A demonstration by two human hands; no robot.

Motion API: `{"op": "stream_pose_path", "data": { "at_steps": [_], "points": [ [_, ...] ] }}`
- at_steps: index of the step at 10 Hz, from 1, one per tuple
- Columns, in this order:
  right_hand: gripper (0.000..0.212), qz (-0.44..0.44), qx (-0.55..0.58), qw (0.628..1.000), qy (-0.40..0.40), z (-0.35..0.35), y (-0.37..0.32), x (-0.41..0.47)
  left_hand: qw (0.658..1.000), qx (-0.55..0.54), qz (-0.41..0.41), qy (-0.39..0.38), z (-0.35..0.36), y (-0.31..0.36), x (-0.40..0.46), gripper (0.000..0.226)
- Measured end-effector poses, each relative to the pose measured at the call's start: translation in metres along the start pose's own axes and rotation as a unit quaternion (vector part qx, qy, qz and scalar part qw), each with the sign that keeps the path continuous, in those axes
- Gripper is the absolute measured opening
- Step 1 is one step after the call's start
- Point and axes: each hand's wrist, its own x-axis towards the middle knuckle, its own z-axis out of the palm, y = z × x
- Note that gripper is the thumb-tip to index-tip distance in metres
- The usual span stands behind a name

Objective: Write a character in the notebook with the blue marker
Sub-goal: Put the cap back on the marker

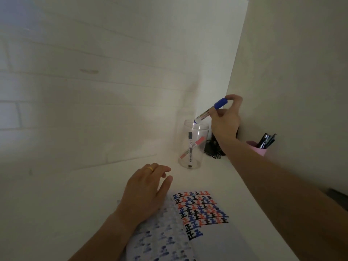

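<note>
My right hand (226, 121) pinches the blue marker (211, 110) near its blue cap, tilted, its lower end just over the rim of a clear plastic jar (194, 146). Inside the jar stand a black marker (190, 149) and a red marker (197, 143). The open notebook (212, 240) lies at the front of the white desk, its right page filled with rows of the same character in blue, red and black. My left hand (146, 191), with a gold ring, rests flat on the notebook's left page, fingers spread.
A pink cup (259, 149) holding dark pens stands against the right wall. A dark object with binder clips (212, 149) sits behind the jar. White walls close the desk at the back and right.
</note>
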Motion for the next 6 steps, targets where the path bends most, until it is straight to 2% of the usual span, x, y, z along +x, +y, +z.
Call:
{"op": "stream_pose_path", "data": {
  "at_steps": [2,3,5,6],
  "points": [
    [0.024,0.046,-0.125,0.991,-0.027,0.024,0.031,0.009,1.0,0.01,0.01,0.0,0.003,-0.002,0.002,0.033],
    [0.022,0.056,-0.172,0.983,-0.043,0.031,0.04,0.008,1.0,0.016,0.014,-0.001,0.003,-0.002,0.002,0.034],
    [0.017,0.055,-0.181,0.979,-0.073,0.023,0.032,0.001,1.0,0.014,0.027,-0.002,-0.002,0.003,0.0,0.033],
    [0.019,0.017,-0.182,0.979,-0.091,-0.019,0.011,-0.027,1.0,0.005,0.024,0.005,-0.018,0.02,-0.007,0.029]
  ]
}}
